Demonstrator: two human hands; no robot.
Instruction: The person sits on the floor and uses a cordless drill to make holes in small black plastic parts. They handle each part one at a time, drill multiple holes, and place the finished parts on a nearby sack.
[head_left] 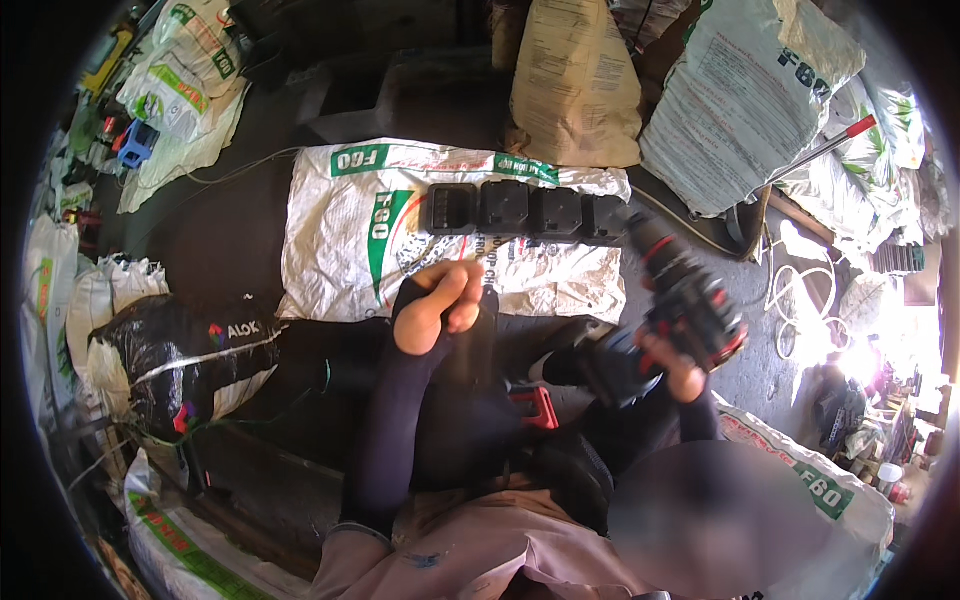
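Note:
My right hand (682, 376) grips a black and red cordless drill (690, 305). Its nose points up-left at the right end of a long black plastic part (525, 212) with several square sections. That part lies across a white printed sack (340, 250) spread on the dark floor. My left hand (438, 305), in a dark sleeve, hovers just below the part with its fingers bunched together. Nothing shows between the fingers.
A small red piece (538, 405) lies near my lap. A black sack (175, 360) sits at the left, a brown paper sack (575, 80) and a grey-white sack (745, 100) at the back. A white cable coil (800, 300) lies at the right, and a blue object (136, 145) at the far left.

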